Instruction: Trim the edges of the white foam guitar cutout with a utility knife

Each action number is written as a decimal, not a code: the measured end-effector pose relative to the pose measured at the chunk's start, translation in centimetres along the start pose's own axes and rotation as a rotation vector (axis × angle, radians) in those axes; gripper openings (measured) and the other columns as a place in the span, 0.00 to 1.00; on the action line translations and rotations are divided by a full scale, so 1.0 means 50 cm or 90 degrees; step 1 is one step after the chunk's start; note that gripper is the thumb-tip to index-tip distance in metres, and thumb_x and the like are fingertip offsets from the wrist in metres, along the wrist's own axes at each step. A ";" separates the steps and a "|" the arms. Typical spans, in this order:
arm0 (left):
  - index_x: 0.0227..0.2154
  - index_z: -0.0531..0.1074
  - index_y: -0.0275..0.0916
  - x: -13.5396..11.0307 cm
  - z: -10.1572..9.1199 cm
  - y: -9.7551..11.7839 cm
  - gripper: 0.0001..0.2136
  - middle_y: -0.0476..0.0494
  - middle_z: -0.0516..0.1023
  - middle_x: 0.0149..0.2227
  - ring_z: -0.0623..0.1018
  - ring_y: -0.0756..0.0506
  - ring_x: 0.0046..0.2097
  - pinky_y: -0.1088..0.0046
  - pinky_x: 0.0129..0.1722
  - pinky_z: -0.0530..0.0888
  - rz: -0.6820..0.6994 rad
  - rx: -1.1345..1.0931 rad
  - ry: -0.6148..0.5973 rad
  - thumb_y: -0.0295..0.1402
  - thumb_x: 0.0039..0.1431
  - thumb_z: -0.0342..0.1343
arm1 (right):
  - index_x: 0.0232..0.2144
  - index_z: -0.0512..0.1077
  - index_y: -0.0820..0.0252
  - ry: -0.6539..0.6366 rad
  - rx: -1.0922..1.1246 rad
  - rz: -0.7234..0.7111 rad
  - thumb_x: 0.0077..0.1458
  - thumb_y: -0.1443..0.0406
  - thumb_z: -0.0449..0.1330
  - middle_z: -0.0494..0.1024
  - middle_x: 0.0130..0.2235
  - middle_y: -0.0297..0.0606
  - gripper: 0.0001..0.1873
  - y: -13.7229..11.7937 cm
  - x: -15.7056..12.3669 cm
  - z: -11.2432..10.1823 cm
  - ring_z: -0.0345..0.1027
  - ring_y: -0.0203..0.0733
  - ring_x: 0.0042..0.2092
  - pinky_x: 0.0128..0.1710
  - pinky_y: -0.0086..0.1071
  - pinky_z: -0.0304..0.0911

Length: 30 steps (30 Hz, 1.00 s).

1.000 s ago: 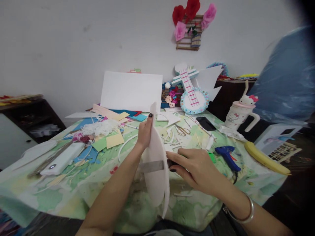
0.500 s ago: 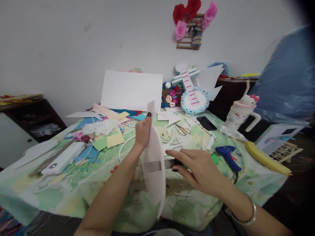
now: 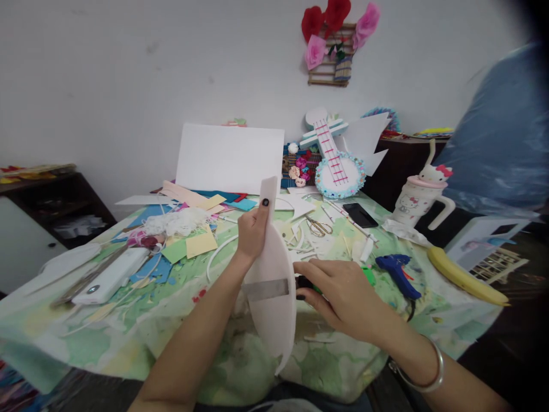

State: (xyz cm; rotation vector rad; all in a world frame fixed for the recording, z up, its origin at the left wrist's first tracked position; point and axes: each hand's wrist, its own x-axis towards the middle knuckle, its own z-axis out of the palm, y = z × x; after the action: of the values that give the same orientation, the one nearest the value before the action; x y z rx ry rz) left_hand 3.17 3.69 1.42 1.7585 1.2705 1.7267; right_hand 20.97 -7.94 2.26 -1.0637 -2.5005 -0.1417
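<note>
My left hand (image 3: 253,229) is closed around the narrow neck of a white foam board cutout (image 3: 274,252), thumb flat on its face. The cutout stands nearly edge-on to me, its wide rounded end hanging low over the table's front. At its right edge, my right hand (image 3: 343,292) is closed on a utility knife (image 3: 305,282), mostly hidden by the fingers, with bits of black and green showing. A flat grey strip (image 3: 268,289) crosses the board's left face level with the knife; I cannot tell whether it is the blade.
A blue glue gun (image 3: 398,276), a banana (image 3: 465,276) and a lidded cup (image 3: 422,197) stand or lie at the right. Scissors (image 3: 319,226), a phone (image 3: 360,215) and scraps are behind the cutout. A decorated banjo-shaped model (image 3: 338,177) and a white board (image 3: 231,157) lean at the back.
The cutout has shifted slightly right and turned, so more of its left face shows. Less of a gap remains between its right edge and my right hand.
</note>
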 end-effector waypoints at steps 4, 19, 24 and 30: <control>0.15 0.48 0.40 -0.004 0.000 0.004 0.26 0.52 0.51 0.16 0.53 0.52 0.21 0.71 0.22 0.51 -0.010 -0.010 -0.005 0.55 0.57 0.43 | 0.44 0.65 0.58 -0.016 0.014 -0.007 0.65 0.56 0.44 0.73 0.33 0.37 0.16 -0.001 0.003 -0.004 0.65 0.39 0.33 0.29 0.31 0.46; 0.14 0.53 0.41 0.009 0.008 -0.020 0.27 0.54 0.51 0.14 0.55 0.53 0.19 0.74 0.18 0.53 -0.099 -0.174 -0.076 0.59 0.54 0.42 | 0.57 0.61 0.50 -0.002 0.024 -0.044 0.65 0.58 0.43 0.68 0.28 0.33 0.20 0.012 0.004 -0.002 0.60 0.35 0.29 0.29 0.30 0.45; 0.14 0.52 0.41 0.007 0.005 -0.008 0.27 0.53 0.52 0.15 0.55 0.52 0.20 0.72 0.20 0.54 -0.068 -0.114 -0.038 0.58 0.55 0.41 | 0.58 0.61 0.49 0.002 0.006 -0.017 0.65 0.58 0.43 0.69 0.28 0.34 0.21 0.014 0.000 0.000 0.60 0.35 0.29 0.28 0.30 0.45; 0.15 0.47 0.40 0.002 -0.009 0.006 0.26 0.52 0.48 0.17 0.51 0.52 0.22 0.70 0.23 0.50 0.034 0.006 0.020 0.54 0.58 0.41 | 0.57 0.63 0.51 0.013 -0.008 0.000 0.65 0.58 0.43 0.70 0.29 0.35 0.21 0.016 -0.004 0.005 0.61 0.36 0.30 0.28 0.30 0.45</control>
State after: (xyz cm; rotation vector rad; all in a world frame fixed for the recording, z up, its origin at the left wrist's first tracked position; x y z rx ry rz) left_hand 2.85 3.46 1.79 1.7937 1.2578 1.7863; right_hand 21.57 -7.43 1.90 -1.0617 -2.4846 -0.1689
